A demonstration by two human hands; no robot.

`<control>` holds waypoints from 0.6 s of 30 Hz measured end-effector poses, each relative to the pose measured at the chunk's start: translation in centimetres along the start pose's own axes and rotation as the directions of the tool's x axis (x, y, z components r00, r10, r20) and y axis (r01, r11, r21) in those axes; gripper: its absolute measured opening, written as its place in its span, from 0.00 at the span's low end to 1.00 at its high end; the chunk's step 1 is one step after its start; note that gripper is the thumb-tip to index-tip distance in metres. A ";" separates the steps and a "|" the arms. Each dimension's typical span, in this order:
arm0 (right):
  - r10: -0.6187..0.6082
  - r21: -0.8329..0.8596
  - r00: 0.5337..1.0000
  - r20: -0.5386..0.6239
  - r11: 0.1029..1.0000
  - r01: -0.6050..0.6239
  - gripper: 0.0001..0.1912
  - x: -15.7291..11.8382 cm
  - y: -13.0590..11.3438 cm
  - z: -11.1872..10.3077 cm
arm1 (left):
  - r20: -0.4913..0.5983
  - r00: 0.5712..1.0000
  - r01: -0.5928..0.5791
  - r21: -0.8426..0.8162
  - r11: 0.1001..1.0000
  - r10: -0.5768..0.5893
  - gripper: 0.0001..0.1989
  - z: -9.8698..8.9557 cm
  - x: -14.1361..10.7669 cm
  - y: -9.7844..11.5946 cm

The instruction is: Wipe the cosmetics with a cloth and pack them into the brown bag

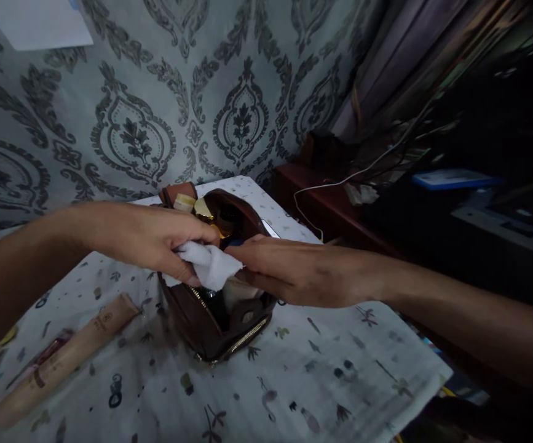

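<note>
A brown zippered bag stands open on the table, with a gold metal zip along its front edges. My left hand pinches a crumpled white cloth over the bag's opening. From the right, my right hand reaches across the bag's side. Its fingers are stretched out beside the cloth, and the tips are partly hidden inside. Gold-coloured caps show at the back of the bag, among dark contents that I cannot make out.
A long beige pouch with printed lettering lies at the left on the patterned white tablecloth. Behind is a grey patterned wall. To the right, a white cable crosses a red-brown surface, and a blue-edged flat object lies beyond.
</note>
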State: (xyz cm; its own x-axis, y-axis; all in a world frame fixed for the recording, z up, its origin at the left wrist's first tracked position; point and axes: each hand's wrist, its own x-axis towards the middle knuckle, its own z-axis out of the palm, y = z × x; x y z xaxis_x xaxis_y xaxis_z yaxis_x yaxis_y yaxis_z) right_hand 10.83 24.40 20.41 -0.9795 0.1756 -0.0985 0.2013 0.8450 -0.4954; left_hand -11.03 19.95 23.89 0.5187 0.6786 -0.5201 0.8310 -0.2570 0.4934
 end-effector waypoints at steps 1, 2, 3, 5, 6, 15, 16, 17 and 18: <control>-0.016 -0.006 1.000 0.001 1.000 0.016 0.07 0.0 0.0 0.1 | 0.001 1.000 0.009 -0.001 1.000 -0.009 0.10 0.0 -0.1 0.2; -0.031 -0.010 0.999 0.005 0.999 0.031 0.07 0.0 0.1 0.2 | 0.004 1.000 0.013 0.004 1.000 -0.013 0.10 0.0 -0.1 0.5; -0.042 -0.013 0.999 0.011 0.999 0.043 0.08 0.0 0.1 0.2 | 0.005 1.000 0.017 0.016 1.000 -0.017 0.10 0.0 -0.1 0.7; -0.057 -0.007 0.998 0.018 0.998 0.057 0.08 0.0 0.1 0.3 | 0.003 1.000 0.027 0.048 0.998 -0.027 0.11 0.0 0.0 1.0; -0.060 0.002 0.998 0.021 0.998 0.060 0.08 0.1 0.0 0.3 | -0.002 0.999 0.034 0.061 0.998 -0.034 0.11 0.1 0.0 1.1; -0.041 0.062 0.999 0.029 0.997 0.039 0.07 0.6 -0.3 0.9 | -0.069 0.992 0.108 0.108 0.988 -0.101 0.12 0.5 -0.5 1.7; -0.031 0.057 0.999 0.023 0.998 0.030 0.08 0.5 -0.4 1.0 | -0.075 0.992 0.113 0.109 0.988 -0.105 0.13 0.5 -0.5 1.8; -0.019 0.049 1.000 0.008 0.999 0.019 0.11 0.5 -0.5 1.0 | -0.081 0.991 0.115 0.111 0.987 -0.106 0.13 0.6 -0.6 1.8; -0.009 0.040 1.000 -0.010 0.999 0.009 0.14 0.3 -0.5 1.1 | -0.089 0.991 0.112 0.113 0.987 -0.102 0.13 0.6 -0.6 1.9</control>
State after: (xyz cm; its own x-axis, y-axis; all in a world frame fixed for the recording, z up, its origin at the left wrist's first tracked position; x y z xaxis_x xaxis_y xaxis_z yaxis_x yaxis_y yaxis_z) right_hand 10.40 23.50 19.66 -0.9811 0.1732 -0.0858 0.1921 0.8258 -0.5302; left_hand -9.68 18.68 24.72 0.4112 0.7598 -0.5036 0.9011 -0.2557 0.3501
